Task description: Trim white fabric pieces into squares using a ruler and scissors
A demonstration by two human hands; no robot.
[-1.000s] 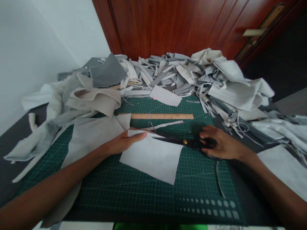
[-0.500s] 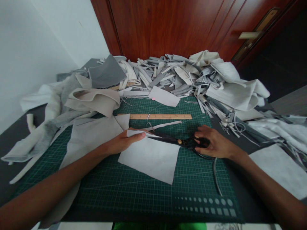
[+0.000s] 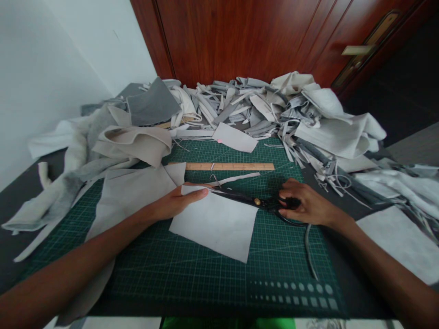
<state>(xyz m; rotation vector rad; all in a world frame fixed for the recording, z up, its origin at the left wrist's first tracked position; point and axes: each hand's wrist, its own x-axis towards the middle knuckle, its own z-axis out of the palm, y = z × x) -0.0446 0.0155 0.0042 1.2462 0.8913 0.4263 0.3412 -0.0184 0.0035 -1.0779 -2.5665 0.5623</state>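
Note:
A white piece of fabric (image 3: 219, 226) lies over the green cutting mat, its upper left corner pinched by my left hand (image 3: 185, 199), thumb on top. Black scissors (image 3: 258, 201) run along the fabric's far edge, their blade tips close to my left thumb. Wrapped round the scissors' handles is my right hand (image 3: 303, 203). A narrow cut strip (image 3: 236, 178) rests just beyond the blades, and a small white scrap lies near them. Behind the strip, a wooden ruler (image 3: 240, 167) lies across the mat.
The cutting mat (image 3: 178, 274) covers the table's middle. Heaped grey and white fabric scraps (image 3: 233, 107) line the back, with more cloth (image 3: 133, 141) at left and large pieces (image 3: 336, 132) at right. A larger fabric sheet (image 3: 130, 187) lies under my left forearm. A wooden door (image 3: 240, 41) stands behind.
The scissor blades have advanced slightly along the fabric's far edge and look more closed. A small white scrap now shows on the mat beyond them. Both hands stay nearly in place.

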